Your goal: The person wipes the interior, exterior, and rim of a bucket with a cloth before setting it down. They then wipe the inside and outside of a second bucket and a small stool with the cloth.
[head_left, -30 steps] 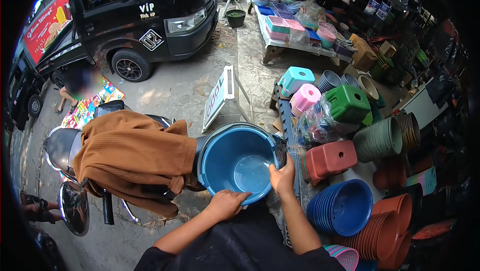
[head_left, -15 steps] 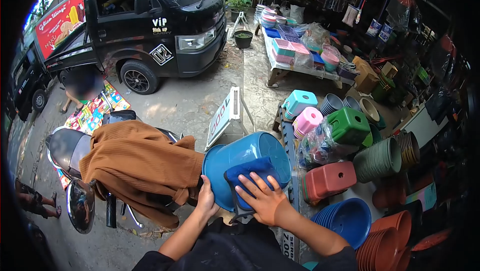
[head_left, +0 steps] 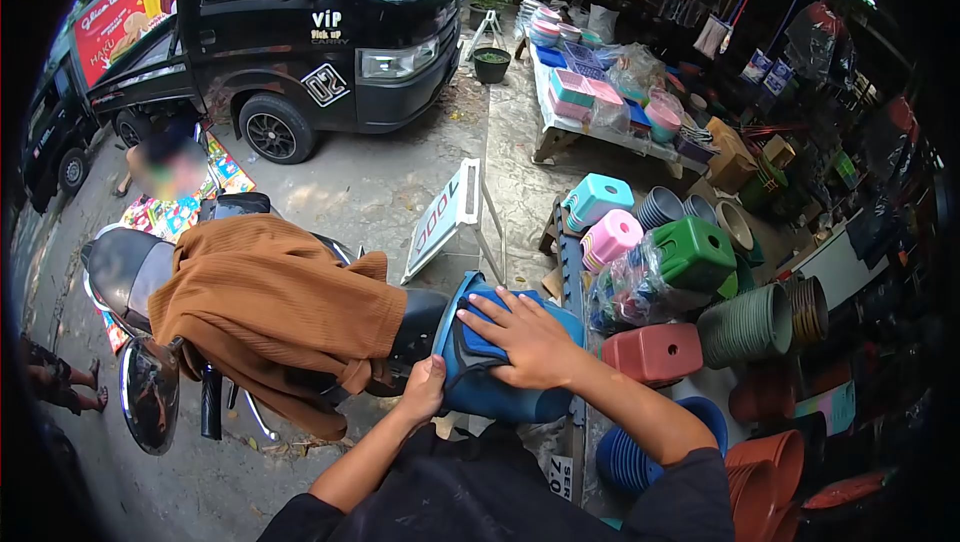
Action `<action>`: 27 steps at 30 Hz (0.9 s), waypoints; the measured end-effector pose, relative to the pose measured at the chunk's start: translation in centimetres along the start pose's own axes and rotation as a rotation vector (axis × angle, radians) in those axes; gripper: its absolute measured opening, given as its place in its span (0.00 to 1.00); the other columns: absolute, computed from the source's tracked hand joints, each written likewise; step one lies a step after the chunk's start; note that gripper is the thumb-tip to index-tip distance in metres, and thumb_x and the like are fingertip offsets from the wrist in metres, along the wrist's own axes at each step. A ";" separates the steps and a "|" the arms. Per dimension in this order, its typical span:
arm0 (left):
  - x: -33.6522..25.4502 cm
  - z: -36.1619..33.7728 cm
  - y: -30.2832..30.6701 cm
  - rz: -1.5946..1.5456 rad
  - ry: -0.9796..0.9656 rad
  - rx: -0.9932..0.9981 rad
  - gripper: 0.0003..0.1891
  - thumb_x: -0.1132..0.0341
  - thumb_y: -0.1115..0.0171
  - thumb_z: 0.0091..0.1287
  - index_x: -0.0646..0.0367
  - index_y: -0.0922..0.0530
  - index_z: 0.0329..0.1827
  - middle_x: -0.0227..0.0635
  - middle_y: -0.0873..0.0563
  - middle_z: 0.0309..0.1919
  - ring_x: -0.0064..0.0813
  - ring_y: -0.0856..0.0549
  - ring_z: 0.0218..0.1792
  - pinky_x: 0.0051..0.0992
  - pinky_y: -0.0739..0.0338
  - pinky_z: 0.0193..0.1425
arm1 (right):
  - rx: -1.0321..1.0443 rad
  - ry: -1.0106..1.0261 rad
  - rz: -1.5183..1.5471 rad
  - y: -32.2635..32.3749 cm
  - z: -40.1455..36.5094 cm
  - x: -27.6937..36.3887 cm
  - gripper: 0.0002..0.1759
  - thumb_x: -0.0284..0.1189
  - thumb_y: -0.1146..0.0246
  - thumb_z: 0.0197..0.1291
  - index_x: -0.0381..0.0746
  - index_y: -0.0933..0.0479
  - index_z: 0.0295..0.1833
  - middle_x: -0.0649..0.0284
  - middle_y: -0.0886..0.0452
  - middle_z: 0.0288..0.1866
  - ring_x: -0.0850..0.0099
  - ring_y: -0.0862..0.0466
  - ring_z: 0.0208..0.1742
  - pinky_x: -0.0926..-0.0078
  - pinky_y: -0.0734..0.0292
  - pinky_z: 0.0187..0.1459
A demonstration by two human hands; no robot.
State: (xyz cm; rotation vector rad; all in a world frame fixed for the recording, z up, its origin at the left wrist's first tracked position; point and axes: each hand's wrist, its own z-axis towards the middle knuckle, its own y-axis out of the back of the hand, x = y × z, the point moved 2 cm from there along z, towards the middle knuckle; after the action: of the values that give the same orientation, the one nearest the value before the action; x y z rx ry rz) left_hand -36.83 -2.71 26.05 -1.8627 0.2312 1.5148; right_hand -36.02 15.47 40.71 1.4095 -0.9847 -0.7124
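A blue plastic bucket [head_left: 535, 404] lies tilted on its side in front of my body, its rim toward the left. My left hand [head_left: 422, 394] is closed on the rim, thumb up along the edge. A blue cloth with a dark border [head_left: 474, 340] rests against the bucket's upper side. Flat on that cloth lies my right hand [head_left: 528, 344], fingers stretched out and pressing it to the plastic. Part of the cloth is hidden under the palm.
Left of the bucket stands a motorbike with a brown jacket [head_left: 275, 292] over it. A price sign [head_left: 445, 222] is ahead. Stacked stools [head_left: 652, 354] and blue basins [head_left: 625, 457] stand at right. A black pickup [head_left: 370, 42] is parked beyond, near a crouching person.
My right hand and the cloth have slid up and left toward the rim. The bucket has turned and tilted lower, and my left hand has shifted slightly right with it.
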 end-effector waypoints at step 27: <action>-4.8 5.1 0.6 -0.489 -0.044 -0.231 0.29 0.46 0.54 0.78 0.66 0.30 0.65 0.46 0.19 0.57 0.35 0.17 0.54 0.37 0.23 0.62 | -0.631 -0.124 -0.227 -18.7 -3.9 4.4 0.53 0.52 0.34 0.45 0.43 0.41 0.78 0.59 0.46 0.81 0.57 0.50 0.82 0.50 0.67 0.79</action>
State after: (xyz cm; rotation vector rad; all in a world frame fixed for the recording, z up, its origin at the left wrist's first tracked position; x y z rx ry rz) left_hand -42.59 -1.40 29.91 -1.8794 -0.4106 1.2753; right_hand -27.86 12.02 23.23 0.9303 -0.6115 -1.1719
